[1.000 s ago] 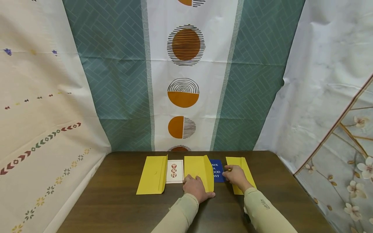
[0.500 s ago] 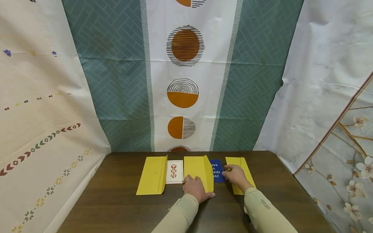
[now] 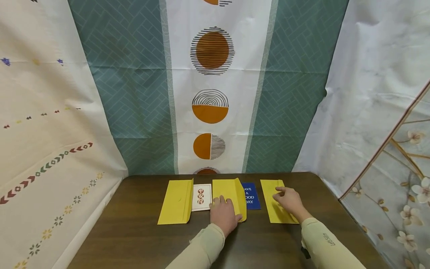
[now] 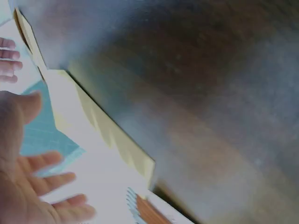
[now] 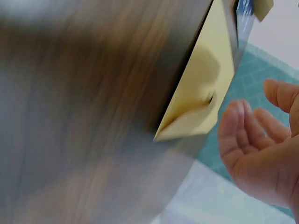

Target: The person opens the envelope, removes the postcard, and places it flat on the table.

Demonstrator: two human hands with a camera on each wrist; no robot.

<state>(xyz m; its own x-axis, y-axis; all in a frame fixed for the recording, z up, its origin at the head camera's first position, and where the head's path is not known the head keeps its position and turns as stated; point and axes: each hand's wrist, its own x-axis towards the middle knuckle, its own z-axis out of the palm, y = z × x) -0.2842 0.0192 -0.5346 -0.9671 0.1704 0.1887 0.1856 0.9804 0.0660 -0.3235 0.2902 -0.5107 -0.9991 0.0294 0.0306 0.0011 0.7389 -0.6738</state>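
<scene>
Three yellow envelopes lie in a row on the table. Over the lower part of the middle envelope (image 3: 224, 188) is my left hand (image 3: 224, 215), its fingers spread and apart from the paper in the left wrist view. At the right envelope (image 3: 271, 207), my right hand (image 3: 290, 203) hovers above the flap side with loosely bent fingers, holding nothing. A blue card (image 3: 252, 197) with white lettering lies between these two envelopes, its left part hidden. The white card (image 3: 205, 196) with a red printed design lies between the middle envelope and the left envelope (image 3: 173, 203).
The dark wooden table (image 3: 141, 239) reaches back to a patterned curtain (image 3: 141, 112). Fabric with printed motifs hangs on the left (image 3: 60, 168) and a floral cloth (image 3: 379, 194) hangs on the right.
My right hand has left the blue card's edge and moved right over the right envelope. My left hand has risen slightly from the middle envelope. The envelopes have barely shifted.
</scene>
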